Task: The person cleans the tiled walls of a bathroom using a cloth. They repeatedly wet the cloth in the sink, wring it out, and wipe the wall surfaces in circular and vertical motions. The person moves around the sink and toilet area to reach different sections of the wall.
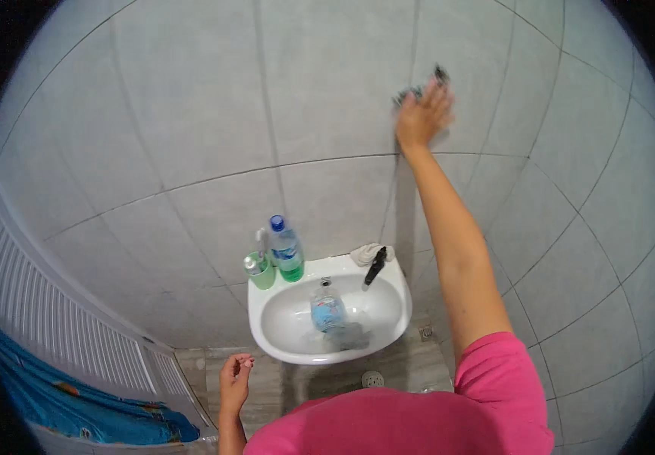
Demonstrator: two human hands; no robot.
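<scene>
My right hand [424, 117] is stretched far out and lies against the tiled wall, slightly smeared by motion. Under its fingers is a dark, speckled, cloth-like thing [408, 95], pressed to the tiles; most of it is hidden by the hand. Low on the left, my left hand [235, 379] hangs beside the white sink [289, 355] with its fingers curled, and no object shows in it. Inside the basin lie a clear plastic bottle [327, 309] with a blue label and a grey, limp cloth-like thing [349, 336].
On the sink's back ledge stand a green cup [264, 274] with toiletries and a bottle [288, 254] of green liquid. A black tap [375, 267] and a whitish cloth [365, 254] are at its right. A blue patterned towel [92, 402] hangs at the lower left; a drain [373, 378] is in the floor.
</scene>
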